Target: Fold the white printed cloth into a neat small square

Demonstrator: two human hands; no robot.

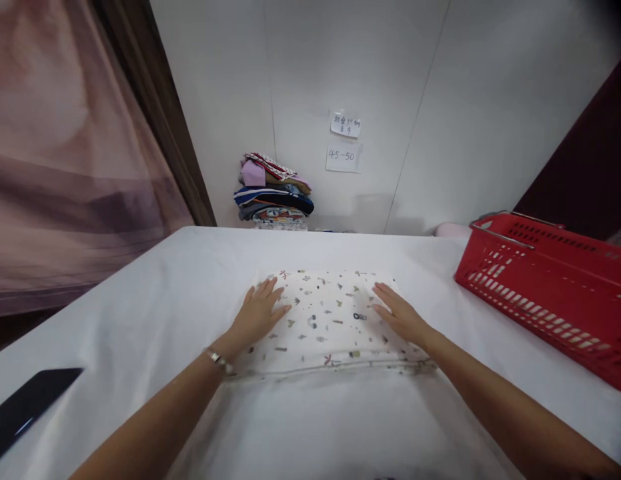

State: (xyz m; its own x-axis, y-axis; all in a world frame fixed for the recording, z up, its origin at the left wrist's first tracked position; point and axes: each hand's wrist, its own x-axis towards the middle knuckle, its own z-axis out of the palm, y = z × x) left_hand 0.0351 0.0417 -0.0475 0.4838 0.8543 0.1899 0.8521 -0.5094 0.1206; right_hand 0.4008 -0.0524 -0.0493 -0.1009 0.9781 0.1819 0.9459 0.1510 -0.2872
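A white cloth [325,317] printed with small plants and other motifs lies folded into a wide rectangle, its layered edge towards me. My left hand [259,308] rests flat on its left side, fingers spread and pointing away from me. On the right side of the cloth lies my right hand [399,313], also flat with fingers apart. Neither hand grips anything. A bracelet [219,361] circles my left wrist.
The cloth lies on a white-covered table [155,300]. To the right stands a red plastic basket [550,287] with a metal handle. A dark flat device [33,407] lies at the left. Folded fabrics [275,193] are stacked beyond the far edge, before a wall with paper notes [344,157].
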